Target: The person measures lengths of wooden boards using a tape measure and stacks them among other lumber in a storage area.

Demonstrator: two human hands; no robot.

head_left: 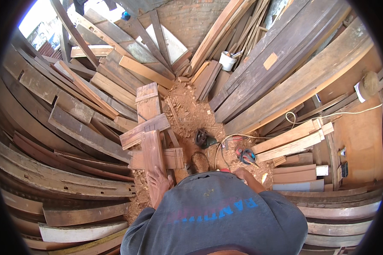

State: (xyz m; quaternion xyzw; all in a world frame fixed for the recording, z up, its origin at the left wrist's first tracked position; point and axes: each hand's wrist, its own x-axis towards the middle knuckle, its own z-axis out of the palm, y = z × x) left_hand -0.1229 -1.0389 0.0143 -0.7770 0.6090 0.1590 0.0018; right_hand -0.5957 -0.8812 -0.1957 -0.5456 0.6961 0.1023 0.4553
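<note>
Reddish-brown plank: lying over a crosswise board
Left hand: fingers spread on the plank's near end
Right hand: partly hidden behind the grey shirt; fingers' state impossible to tell

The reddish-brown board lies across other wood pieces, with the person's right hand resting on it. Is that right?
Not quite: the hand is wrong. The head view shows the left hand resting on the reddish-brown board, which does lie across other wood pieces. The right hand is apart from it, farther to the right.
</note>
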